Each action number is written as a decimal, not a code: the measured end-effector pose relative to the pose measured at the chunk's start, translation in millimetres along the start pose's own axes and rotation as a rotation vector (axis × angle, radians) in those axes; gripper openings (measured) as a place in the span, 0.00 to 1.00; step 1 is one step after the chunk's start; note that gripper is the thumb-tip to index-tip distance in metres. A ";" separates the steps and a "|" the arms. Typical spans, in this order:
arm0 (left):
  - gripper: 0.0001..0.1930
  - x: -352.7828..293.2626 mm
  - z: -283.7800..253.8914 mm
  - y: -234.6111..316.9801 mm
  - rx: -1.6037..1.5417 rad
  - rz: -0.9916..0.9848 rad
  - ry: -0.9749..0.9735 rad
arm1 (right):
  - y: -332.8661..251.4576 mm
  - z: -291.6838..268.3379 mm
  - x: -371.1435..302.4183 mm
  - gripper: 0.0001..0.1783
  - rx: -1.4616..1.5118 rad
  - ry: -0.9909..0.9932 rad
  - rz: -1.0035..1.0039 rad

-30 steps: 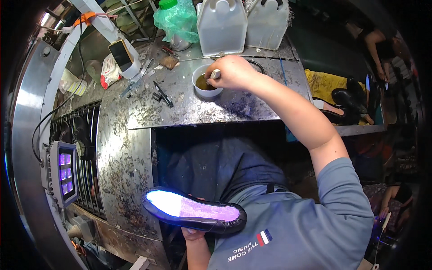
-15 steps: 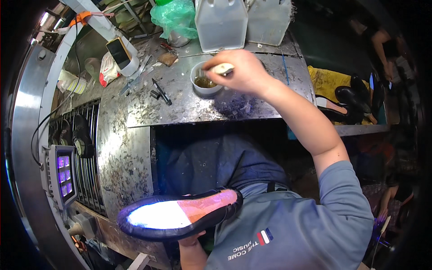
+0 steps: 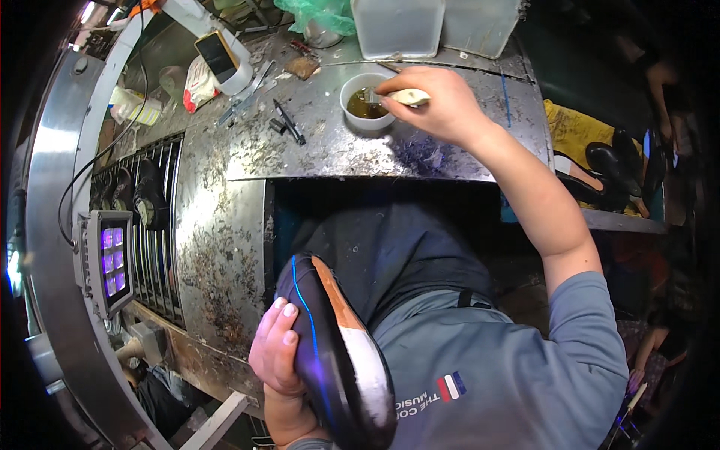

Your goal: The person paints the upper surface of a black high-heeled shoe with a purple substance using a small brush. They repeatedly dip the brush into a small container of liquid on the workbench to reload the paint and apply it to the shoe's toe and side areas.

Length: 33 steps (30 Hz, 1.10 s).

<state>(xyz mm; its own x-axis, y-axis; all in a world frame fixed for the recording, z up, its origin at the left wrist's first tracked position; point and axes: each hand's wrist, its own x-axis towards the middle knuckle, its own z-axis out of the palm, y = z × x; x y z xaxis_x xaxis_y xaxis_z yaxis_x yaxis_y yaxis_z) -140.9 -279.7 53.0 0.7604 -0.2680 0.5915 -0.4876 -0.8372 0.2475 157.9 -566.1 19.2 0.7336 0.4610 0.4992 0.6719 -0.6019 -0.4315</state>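
Observation:
My left hand (image 3: 277,349) is wrapped round the side of a black shoe (image 3: 319,352) over my lap. Its underside is part white and part tan-orange, and a bright blue line runs along its side. Over the bench, my right hand (image 3: 446,105) pinches a brush (image 3: 410,97) with a pale handle. The brush's end reaches into a white bowl (image 3: 370,124) of amber-brown liquid; how deep the bristles sit is hard to make out.
A lamp with violet cells (image 3: 114,262) stands at the left beside a rack of dark shoes (image 3: 150,199). On the metal bench (image 3: 217,277) lie a black pen (image 3: 289,120) and a phone (image 3: 217,56). Translucent containers (image 3: 397,30) stand behind the bowl; more shoes (image 3: 607,165) lie at right.
The shoe has turned from lying crosswise to pointing lengthwise, with its side now showing, and my left fingers have come into sight. My right hand stays at the bowl; the whole view has shifted.

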 end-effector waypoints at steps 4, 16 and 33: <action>0.18 8.9 -33.4 -1.0 0.099 0.124 -0.180 | -23.5 -12.7 -4.0 0.16 0.418 0.058 -0.032; 0.20 26.7 -61.2 7.8 0.236 0.243 -0.424 | -126.7 -7.8 -44.8 0.12 1.040 -0.179 -0.226; 0.20 25.9 -63.3 14.0 0.275 0.234 -0.456 | -145.3 1.0 -36.5 0.08 1.118 -0.271 -0.209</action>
<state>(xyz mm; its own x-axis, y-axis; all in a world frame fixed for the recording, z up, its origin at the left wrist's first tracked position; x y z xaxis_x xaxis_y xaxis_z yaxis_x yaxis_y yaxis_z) -155.2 -268.2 120.3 0.7832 -0.5883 0.2010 -0.5823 -0.8075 -0.0944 33.6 -494.8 62.9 0.5048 0.6887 0.5205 0.3985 0.3489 -0.8482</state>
